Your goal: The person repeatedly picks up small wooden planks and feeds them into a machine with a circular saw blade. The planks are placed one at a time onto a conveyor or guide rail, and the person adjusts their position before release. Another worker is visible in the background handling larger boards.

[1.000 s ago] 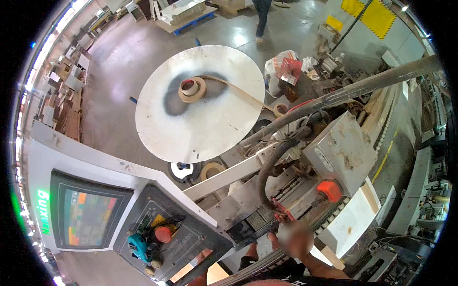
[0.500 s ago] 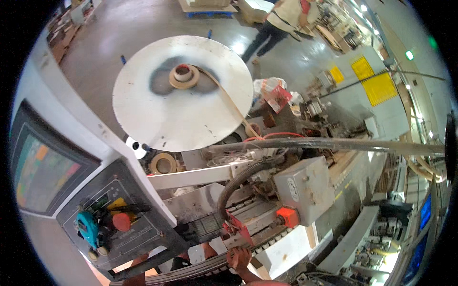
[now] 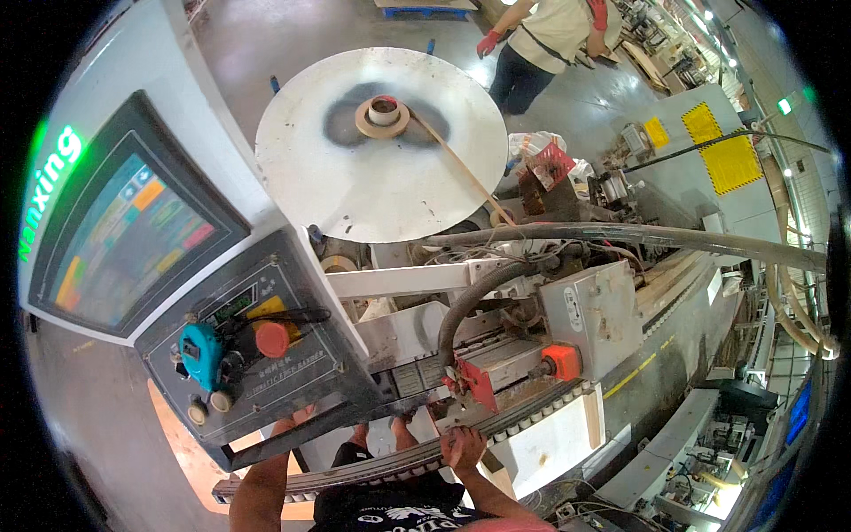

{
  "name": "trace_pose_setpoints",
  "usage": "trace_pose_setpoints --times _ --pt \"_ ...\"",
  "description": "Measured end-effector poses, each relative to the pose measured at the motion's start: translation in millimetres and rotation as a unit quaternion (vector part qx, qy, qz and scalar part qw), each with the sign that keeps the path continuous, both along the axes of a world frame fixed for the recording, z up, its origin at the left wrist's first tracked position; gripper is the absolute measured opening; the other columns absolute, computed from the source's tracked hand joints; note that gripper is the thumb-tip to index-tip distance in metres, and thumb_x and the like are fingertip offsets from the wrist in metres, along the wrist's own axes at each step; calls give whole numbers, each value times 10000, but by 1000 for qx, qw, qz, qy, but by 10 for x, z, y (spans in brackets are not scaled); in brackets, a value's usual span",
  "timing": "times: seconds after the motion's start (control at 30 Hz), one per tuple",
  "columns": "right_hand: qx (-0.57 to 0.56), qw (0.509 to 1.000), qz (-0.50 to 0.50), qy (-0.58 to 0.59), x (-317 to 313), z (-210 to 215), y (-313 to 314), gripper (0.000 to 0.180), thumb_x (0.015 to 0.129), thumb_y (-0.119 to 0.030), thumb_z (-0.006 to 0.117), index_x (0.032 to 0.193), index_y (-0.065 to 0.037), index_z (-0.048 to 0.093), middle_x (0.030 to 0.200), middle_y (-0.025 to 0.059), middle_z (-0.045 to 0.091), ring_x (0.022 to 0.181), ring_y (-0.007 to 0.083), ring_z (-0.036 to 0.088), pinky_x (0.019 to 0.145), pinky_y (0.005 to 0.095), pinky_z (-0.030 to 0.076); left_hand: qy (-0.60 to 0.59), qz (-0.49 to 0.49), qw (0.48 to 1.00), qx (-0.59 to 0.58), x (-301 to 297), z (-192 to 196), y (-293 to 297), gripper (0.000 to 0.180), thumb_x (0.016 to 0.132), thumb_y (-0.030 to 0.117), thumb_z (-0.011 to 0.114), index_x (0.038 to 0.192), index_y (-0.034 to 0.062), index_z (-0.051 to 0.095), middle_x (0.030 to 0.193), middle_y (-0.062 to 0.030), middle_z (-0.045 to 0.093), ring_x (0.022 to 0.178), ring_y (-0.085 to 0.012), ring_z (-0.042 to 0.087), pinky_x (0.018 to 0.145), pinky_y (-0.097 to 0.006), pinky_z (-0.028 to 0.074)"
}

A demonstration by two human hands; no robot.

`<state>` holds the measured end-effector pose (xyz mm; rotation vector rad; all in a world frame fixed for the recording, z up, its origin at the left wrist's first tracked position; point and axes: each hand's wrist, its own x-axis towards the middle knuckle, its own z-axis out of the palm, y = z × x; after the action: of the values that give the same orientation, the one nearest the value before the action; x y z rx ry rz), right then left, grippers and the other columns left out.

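My right hand (image 3: 463, 449) lies on the long curved roller rail (image 3: 532, 421) at the machine's front, fingers bent over its edge. Just right of it, below the rail, a white panel (image 3: 554, 450) shows a bare wood-coloured edge. My left forearm (image 3: 262, 488) reaches up past the rail's left end. Most of the left hand (image 3: 303, 415) is hidden behind the lower edge of the black control panel (image 3: 310, 355), so its fingers cannot be made out. A red guard plate (image 3: 479, 387) stands on the machine just beyond my right hand.
A large white disc (image 3: 381, 186) carries a roll of edging tape (image 3: 383, 115), its strip running down into the machine. At left are a lit screen (image 3: 137, 235), a red stop button (image 3: 272, 339) and a teal tool (image 3: 200, 356). A person (image 3: 541, 44) with red gloves stands behind.
My view has shifted, so the machine sits differently and more of my forearms shows. The person behind has changed posture. My right hand remains on the rail.
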<state>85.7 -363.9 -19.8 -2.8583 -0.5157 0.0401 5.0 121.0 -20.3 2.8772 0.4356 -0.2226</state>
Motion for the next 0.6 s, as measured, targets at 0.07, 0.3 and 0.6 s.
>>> trace_pose_setpoints --times 0.07,0.3,0.6 --pt "-12 1000 -10 12 15 32 93 220 852 -328 698 850 -117 762 910 112 744 898 358 665 848 499 460 7 -3 1000 10 -134 -11 -9 305 1028 355 593 1220 119 622 1080 -151 656 1051 -346 682 915 -519 563" --pt "22 999 42 23 111 374 168 238 895 -316 653 850 -98 739 886 112 721 907 342 664 886 507 456 24 -52 995 86 -162 -156 42 291 1034 356 579 1204 123 620 1066 -132 640 1047 -322 678 922 -503 564" --pt "-15 1000 6 17 44 223 160 257 923 -325 669 928 -86 764 931 134 740 965 345 677 905 529 476 20 111 993 -43 102 135 -59 625 949 390 636 1476 74 525 1293 -259 659 1184 -487 624 1074 -637 424"
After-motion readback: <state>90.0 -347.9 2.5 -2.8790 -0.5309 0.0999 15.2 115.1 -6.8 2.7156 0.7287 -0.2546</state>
